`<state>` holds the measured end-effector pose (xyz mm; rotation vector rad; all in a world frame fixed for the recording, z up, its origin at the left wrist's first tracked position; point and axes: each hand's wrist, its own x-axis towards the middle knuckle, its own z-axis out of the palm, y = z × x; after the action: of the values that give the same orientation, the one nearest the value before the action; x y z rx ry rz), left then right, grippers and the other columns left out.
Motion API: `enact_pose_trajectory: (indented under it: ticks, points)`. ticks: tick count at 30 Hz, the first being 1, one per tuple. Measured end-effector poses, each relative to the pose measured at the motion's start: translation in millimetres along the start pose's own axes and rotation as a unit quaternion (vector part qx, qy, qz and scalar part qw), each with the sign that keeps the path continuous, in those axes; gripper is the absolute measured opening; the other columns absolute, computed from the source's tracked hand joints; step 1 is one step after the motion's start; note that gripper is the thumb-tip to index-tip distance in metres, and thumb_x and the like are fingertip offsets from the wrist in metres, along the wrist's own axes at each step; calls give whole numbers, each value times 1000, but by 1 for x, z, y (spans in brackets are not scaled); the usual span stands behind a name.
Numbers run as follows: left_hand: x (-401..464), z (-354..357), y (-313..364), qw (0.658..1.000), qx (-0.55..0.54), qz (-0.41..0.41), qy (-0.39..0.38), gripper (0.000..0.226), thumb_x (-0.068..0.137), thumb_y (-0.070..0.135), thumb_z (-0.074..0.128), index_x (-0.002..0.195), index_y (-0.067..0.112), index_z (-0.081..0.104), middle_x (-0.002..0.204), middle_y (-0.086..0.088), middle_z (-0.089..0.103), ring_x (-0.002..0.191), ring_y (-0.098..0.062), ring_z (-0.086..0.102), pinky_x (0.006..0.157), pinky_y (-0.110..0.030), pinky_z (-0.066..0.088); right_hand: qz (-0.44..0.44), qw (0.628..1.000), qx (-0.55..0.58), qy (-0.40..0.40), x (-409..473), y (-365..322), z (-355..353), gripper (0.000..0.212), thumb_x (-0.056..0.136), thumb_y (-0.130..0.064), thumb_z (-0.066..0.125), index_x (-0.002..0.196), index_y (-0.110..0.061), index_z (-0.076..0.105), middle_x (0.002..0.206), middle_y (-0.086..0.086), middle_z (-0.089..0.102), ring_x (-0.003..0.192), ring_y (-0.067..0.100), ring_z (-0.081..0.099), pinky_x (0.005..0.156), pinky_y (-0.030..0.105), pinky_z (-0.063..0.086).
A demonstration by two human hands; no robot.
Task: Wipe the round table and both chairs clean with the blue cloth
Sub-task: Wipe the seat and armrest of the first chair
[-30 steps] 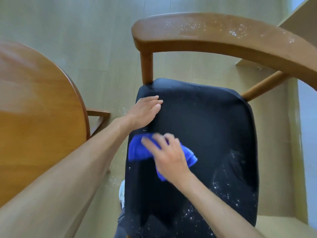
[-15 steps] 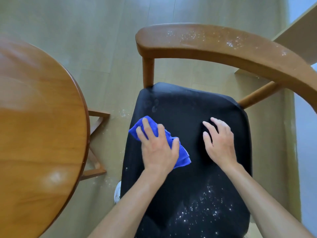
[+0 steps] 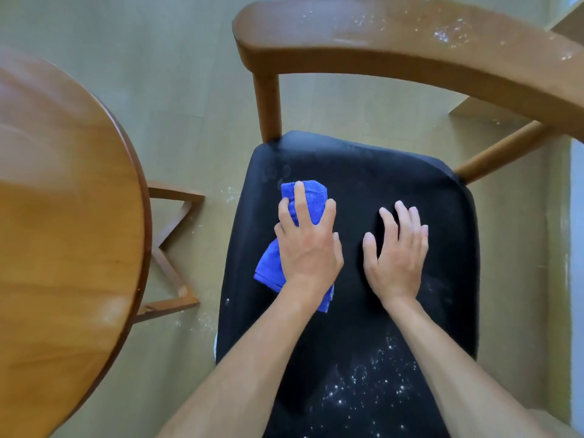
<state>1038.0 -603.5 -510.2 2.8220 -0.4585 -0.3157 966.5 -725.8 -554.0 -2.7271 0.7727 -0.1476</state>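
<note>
The blue cloth [image 3: 311,197] lies bunched on the left half of the chair's black seat [image 3: 379,172]. My left hand [image 3: 308,245] presses it down with spread, fairly straight fingers and covers its middle. My right hand [image 3: 396,251] rests flat on the seat just to the right, holding nothing. White specks [image 3: 373,384] dot the front of the seat between my forearms. More white dust [image 3: 448,31] sits on the curved wooden backrest [image 3: 395,42]. The round wooden table [image 3: 63,216] fills the left side.
The table's wooden base [image 3: 173,248] juts out on the floor between table and chair. White crumbs [image 3: 230,192] are scattered on the pale floor beside the seat. A light wall or cabinet edge [image 3: 576,248] runs along the right.
A second ago my right hand was on the cloth and my left hand rested at the seat's left edge. Now my left hand presses the cloth and my right hand lies on the seat.
</note>
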Motion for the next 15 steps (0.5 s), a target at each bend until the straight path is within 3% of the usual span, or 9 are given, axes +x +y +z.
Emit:
enact_pose_trajectory:
  ticks: [4, 9, 13, 15]
  points:
    - [-32, -8, -36, 993, -39, 105, 41, 41, 67, -1, 66, 103, 16, 72, 133, -22, 54, 99, -45, 56, 83, -44, 51, -4, 1000, -1, 13, 0, 3, 3, 48, 92, -31, 43, 134, -9, 49, 150, 11, 37, 144, 31, 23, 118, 52, 15]
    - [-148, -17, -102, 988, -50, 149, -2, 51, 53, -6, 69, 97, 19, 76, 125, -24, 57, 95, -42, 61, 78, -45, 54, 3, 1000, -5, 16, 2, 1, 3, 50, 91, -33, 41, 134, -9, 49, 150, 10, 37, 144, 30, 22, 118, 52, 15]
    - [-164, -19, -119, 988, -108, 109, 22, 40, 73, 11, 57, 109, 28, 57, 131, -18, 43, 106, -32, 49, 87, -38, 43, 0, 999, -19, 33, 2, 2, 6, 50, 91, -32, 42, 135, -9, 49, 150, 11, 37, 144, 31, 24, 118, 52, 16]
    - [-139, -14, -109, 987, -129, 76, 54, 44, 71, 6, 66, 110, 24, 59, 131, -18, 41, 107, -33, 46, 92, -37, 42, -4, 999, -28, 43, 0, 2, 9, 50, 91, -31, 42, 135, -9, 48, 149, 12, 37, 143, 31, 24, 118, 52, 16]
